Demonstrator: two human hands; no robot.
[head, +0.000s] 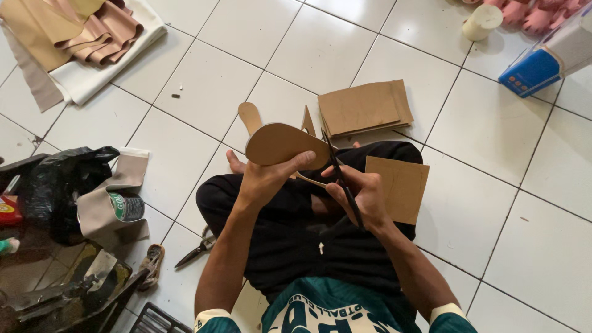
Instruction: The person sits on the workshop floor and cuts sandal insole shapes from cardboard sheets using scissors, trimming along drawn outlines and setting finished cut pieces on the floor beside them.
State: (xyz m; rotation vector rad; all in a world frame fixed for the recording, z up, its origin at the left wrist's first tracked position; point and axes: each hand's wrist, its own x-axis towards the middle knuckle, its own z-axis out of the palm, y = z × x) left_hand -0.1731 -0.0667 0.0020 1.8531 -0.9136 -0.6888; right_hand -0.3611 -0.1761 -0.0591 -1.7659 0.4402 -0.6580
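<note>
— Looking down from the head view: two hands at work over crossed legs in black trousers (296,246). Left hand (265,182) closed around one sole-shaped brown cardboard piece (280,143), thumb on its near edge, held up above the lap.
— And the right?
— Right hand (364,197) wrapped round one pair of black-handled scissors (342,179), blades meeting the sole-shaped piece at its right end. One thin curled offcut strip (308,179) hanging just under the cut.
— Counted on the white tiled floor (493,123)?
— One stack of brown cardboard sheets (364,108) beyond the knees, one single sheet (401,185) on the right knee, one small paddle-shaped cutout (250,117), one pointed scrap (308,120). Second pair of scissors (197,250) lying by the left thigh. One can (126,206), one black plastic bag (61,179), one blue and white box (542,58) far right.
</note>
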